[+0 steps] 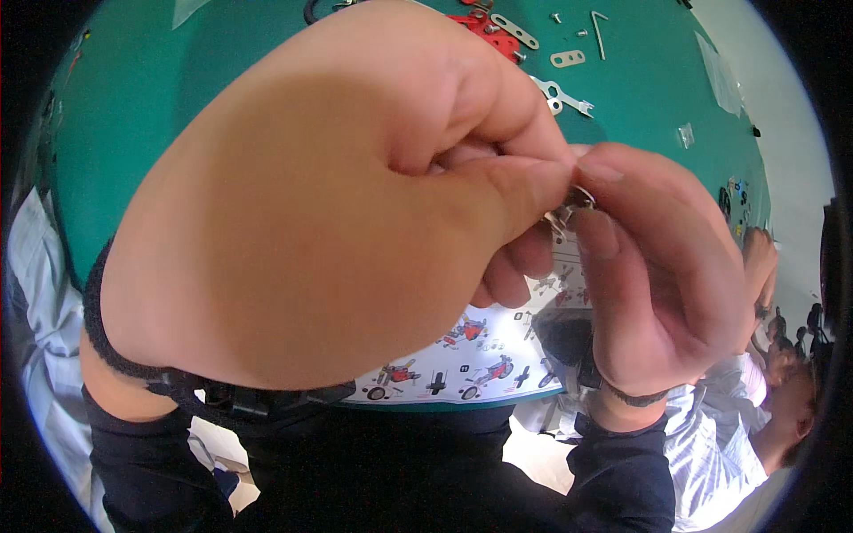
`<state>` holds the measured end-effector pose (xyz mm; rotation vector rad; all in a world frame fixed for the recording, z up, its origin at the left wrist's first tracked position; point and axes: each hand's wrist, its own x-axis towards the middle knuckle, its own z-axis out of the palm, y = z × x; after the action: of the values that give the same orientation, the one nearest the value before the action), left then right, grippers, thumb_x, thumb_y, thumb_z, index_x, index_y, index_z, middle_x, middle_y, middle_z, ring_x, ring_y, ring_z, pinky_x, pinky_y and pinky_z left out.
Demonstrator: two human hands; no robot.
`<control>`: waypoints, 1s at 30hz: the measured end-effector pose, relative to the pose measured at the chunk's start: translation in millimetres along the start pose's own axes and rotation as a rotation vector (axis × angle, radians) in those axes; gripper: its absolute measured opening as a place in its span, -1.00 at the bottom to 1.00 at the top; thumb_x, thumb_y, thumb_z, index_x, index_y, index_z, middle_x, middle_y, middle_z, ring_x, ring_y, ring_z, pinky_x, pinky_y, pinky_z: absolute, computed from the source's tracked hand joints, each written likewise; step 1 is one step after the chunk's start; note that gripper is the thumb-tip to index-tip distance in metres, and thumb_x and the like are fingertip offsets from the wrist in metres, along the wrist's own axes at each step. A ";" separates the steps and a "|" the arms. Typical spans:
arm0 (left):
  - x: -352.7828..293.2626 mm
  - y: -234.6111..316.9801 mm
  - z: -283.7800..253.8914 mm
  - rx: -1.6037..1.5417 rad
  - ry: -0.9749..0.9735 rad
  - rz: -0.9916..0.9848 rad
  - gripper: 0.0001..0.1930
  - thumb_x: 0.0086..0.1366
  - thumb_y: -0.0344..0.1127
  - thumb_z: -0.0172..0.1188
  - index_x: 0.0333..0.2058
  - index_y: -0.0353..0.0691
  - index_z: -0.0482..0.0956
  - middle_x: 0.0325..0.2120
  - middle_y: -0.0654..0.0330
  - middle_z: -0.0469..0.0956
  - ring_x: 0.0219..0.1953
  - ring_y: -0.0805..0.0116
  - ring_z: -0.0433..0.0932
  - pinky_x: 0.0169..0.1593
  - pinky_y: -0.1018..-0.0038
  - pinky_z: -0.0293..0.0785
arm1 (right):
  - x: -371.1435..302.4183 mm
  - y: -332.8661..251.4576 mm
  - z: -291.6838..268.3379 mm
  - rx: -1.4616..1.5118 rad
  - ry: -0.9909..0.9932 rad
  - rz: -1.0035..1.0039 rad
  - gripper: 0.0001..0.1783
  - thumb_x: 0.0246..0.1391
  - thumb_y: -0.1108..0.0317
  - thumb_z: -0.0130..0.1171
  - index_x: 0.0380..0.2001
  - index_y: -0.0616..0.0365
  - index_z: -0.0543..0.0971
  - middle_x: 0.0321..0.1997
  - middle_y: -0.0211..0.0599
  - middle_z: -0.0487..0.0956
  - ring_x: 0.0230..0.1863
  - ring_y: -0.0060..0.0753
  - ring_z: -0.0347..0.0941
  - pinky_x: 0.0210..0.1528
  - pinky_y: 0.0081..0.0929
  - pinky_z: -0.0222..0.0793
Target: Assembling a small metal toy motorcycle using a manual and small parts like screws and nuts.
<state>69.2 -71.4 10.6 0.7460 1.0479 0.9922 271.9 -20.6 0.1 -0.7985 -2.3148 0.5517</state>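
Close in front of me, my left hand (329,204) and my right hand (671,258) meet at the fingertips, both pinched closed. Between them shows a small shiny metal part (562,216) with a curved edge, mostly covered by fingers, so its exact kind is unclear. The right thumb and forefinger sit on either side of it, and the left thumb and forefinger press against its upper end. Below the hands lies a printed instruction sheet (471,377) with pictures of small model vehicles, partly hidden by both hands.
Beyond my hands on the green table (640,98) lie a flat silver wrench (569,96), a hex key (599,35), a short perforated plate (568,59), red perforated pieces (498,40) and several screws. A small clear bag (685,135) is farther right. Another person (773,400) sits at the right edge.
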 end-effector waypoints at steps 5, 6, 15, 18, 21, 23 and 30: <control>0.3 -2.7 -0.8 0.086 0.021 0.048 -0.81 0.45 -0.40 0.06 -0.20 -0.44 0.57 -0.49 0.13 0.64 -0.46 0.48 0.65 -0.34 0.61 0.59 | 10.5 -1.9 3.3 0.215 -0.017 -0.051 -0.76 -0.05 0.75 0.21 -0.24 0.47 0.63 -0.17 0.12 0.64 -0.14 -0.13 0.61 -0.03 -0.39 0.51; 1.6 -2.0 -1.2 0.083 0.018 0.048 -0.81 0.45 -0.40 0.06 -0.20 -0.44 0.57 -0.49 0.13 0.64 -0.46 0.48 0.65 -0.34 0.61 0.59 | 10.7 -2.6 2.2 0.211 -0.019 -0.049 -0.76 -0.05 0.75 0.21 -0.24 0.47 0.63 -0.17 0.12 0.64 -0.14 -0.13 0.61 -0.03 -0.39 0.51; 2.2 -0.4 -3.4 -0.034 -0.031 0.015 -0.81 0.45 -0.39 0.08 -0.21 -0.45 0.56 -0.49 0.12 0.65 -0.48 0.46 0.65 -0.37 0.59 0.59 | 3.7 -12.5 -2.5 0.257 0.009 -0.010 -0.77 0.03 0.68 0.18 -0.19 0.46 0.61 -0.13 0.13 0.64 -0.11 -0.16 0.60 -0.06 -0.42 0.53; 1.5 3.1 -2.2 -0.145 0.004 -0.117 -0.81 0.44 -0.40 0.08 -0.19 -0.45 0.56 -0.48 0.10 0.65 -0.49 0.42 0.66 -0.38 0.57 0.61 | -0.2 -9.1 -2.8 0.146 0.016 0.095 -0.75 0.03 0.65 0.21 -0.17 0.47 0.61 -0.10 0.14 0.63 -0.10 -0.16 0.60 -0.06 -0.43 0.53; -1.4 4.6 0.7 0.043 0.057 -0.026 -0.81 0.44 -0.39 0.07 -0.18 -0.45 0.56 -0.48 0.08 0.66 -0.49 0.39 0.67 -0.38 0.56 0.61 | 1.5 -8.7 -5.5 0.117 -0.012 0.073 -0.73 0.02 0.63 0.22 -0.15 0.48 0.61 -0.07 0.15 0.62 -0.09 -0.16 0.60 -0.04 -0.42 0.53; 4.1 7.5 -4.1 -0.179 -0.012 -0.151 -0.80 0.44 -0.39 0.07 -0.18 -0.44 0.55 -0.49 0.09 0.65 -0.49 0.37 0.68 -0.38 0.55 0.62 | 2.7 -11.2 -7.0 0.102 -0.030 0.086 -0.73 0.01 0.63 0.23 -0.16 0.49 0.61 -0.08 0.15 0.62 -0.09 -0.15 0.60 -0.05 -0.41 0.53; -6.4 2.3 6.7 0.143 0.098 0.012 -0.80 0.44 -0.38 0.08 -0.18 -0.45 0.55 -0.50 0.10 0.65 -0.49 0.37 0.68 -0.38 0.55 0.62 | 3.1 -11.2 -4.4 0.088 -0.021 0.070 -0.74 0.01 0.61 0.25 -0.18 0.50 0.62 -0.11 0.15 0.63 -0.10 -0.16 0.61 -0.04 -0.41 0.53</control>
<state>73.7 -76.7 17.1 0.8284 1.2100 0.9793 268.5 -26.0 10.7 -0.8382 -2.2715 0.6905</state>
